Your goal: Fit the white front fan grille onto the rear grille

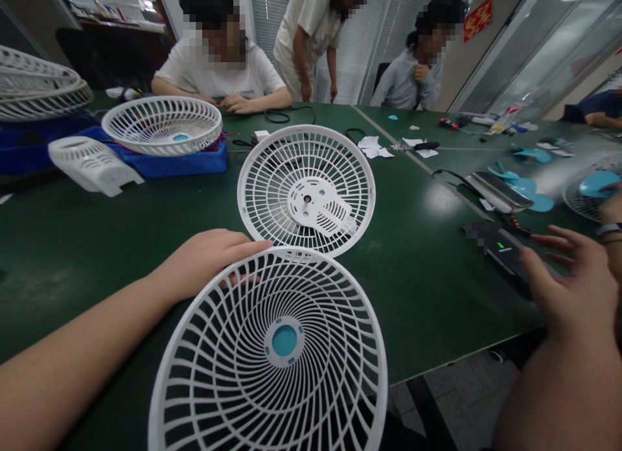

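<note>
Closest to me is one white front fan grille (272,354) with a blue centre cap, lying at the near edge of the green table (87,243) and hanging partly past that edge. I see my left hand (208,260) resting on its upper-left rim, fingers laid flat along the rim rather than curled around it, so it touches the grille without clasping it. Just beyond, nearly touching the first, lies one rear grille (306,188) with a white mounting plate at its hub. My right hand (568,282) hovers well to the right, fingers spread and holding nothing, just beside one dark phone (505,250) with a lit screen. Farther left I count one more front grille (162,124) on a blue tray (179,162), one white housing piece (90,162) beside it, and a stack of grilles (39,81) at the far left (I cannot tell how many). Three people sit or stand across the table, with a fourth person's arm at the far right
</note>
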{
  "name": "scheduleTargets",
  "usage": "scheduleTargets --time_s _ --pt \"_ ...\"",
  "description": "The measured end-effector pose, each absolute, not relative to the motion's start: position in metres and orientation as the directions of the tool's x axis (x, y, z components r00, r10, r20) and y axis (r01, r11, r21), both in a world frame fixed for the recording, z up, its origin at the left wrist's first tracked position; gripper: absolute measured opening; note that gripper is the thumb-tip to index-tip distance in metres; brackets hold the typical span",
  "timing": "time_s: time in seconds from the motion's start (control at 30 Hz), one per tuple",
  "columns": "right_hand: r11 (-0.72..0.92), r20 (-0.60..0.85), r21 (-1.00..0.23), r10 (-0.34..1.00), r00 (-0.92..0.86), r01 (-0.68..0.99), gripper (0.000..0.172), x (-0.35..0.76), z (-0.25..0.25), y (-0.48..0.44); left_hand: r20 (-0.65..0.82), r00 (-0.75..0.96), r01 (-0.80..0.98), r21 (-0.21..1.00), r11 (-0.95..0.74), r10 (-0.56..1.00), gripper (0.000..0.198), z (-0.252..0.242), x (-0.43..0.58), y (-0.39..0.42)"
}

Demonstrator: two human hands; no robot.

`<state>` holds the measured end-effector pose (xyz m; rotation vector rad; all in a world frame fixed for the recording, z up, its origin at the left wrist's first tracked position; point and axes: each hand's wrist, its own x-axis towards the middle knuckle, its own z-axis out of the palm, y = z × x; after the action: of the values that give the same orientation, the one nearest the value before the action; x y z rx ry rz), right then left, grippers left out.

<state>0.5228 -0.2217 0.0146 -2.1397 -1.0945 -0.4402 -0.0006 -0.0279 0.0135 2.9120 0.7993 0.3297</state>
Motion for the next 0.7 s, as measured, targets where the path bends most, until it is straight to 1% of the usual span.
scheduleTargets --time_s 0.1,0.2,0.27,0.33,0.4,0.47,0.53,0.57,0.63,0.7 --pt "-0.262 0.548 -0.532 0.619 0.563 0.805 0.064 0.508 0.012 -0.203 0.239 0.839 0.472 0.128 -0.872 0.489 0.049 0.014 -0.001 -0.031" --pt "-0.258 0.496 -0.522 0.684 0.535 0.813 0.054 0.504 0.004 -0.193 0.241 0.857 0.447 0.094 -0.889 0.456 0.043 0.017 0.000 -0.032" --pt "-0.262 0.511 -0.514 0.671 0.537 0.817 0.048 0.506 -0.001 -0.194 0.219 0.872 0.430 0.086 -0.899 0.438 0.045 0.018 0.002 -0.033" --pt "-0.233 0.548 -0.542 0.630 0.550 0.807 0.045 0.509 -0.004 -0.197 0.187 0.872 0.437 0.117 -0.892 0.452 0.049 0.018 0.002 -0.033" --pt "-0.226 0.524 -0.559 0.649 0.552 0.797 0.043 0.511 -0.006 -0.199 0.167 0.848 0.467 0.213 -0.858 0.503 0.049 0.017 0.003 -0.033" --pt "-0.239 0.480 -0.566 0.683 0.551 0.789 0.041 0.512 -0.006 -0.200 0.154 0.809 0.486 0.370 -0.792 0.568 0.048 0.012 0.003 -0.033" --pt "-0.242 0.461 -0.572 0.696 0.551 0.784 0.039 0.512 -0.006 -0.200 0.131 0.766 0.473 0.548 -0.690 0.629 0.045 0.007 0.003 -0.032" --pt "-0.245 0.457 -0.573 0.697 0.553 0.782 0.039 0.512 -0.006 -0.200 0.120 0.744 0.462 0.618 -0.636 0.657 0.044 0.005 0.004 -0.031" --pt "-0.258 0.451 -0.566 0.698 0.556 0.783 0.038 0.513 -0.006 -0.201 0.136 0.688 0.442 0.701 -0.560 0.713 0.048 0.002 0.007 -0.029" --pt "-0.261 0.442 -0.557 0.710 0.548 0.788 0.038 0.514 -0.006 -0.202 0.155 0.618 0.452 0.733 -0.509 0.771 0.052 0.003 0.012 -0.028"
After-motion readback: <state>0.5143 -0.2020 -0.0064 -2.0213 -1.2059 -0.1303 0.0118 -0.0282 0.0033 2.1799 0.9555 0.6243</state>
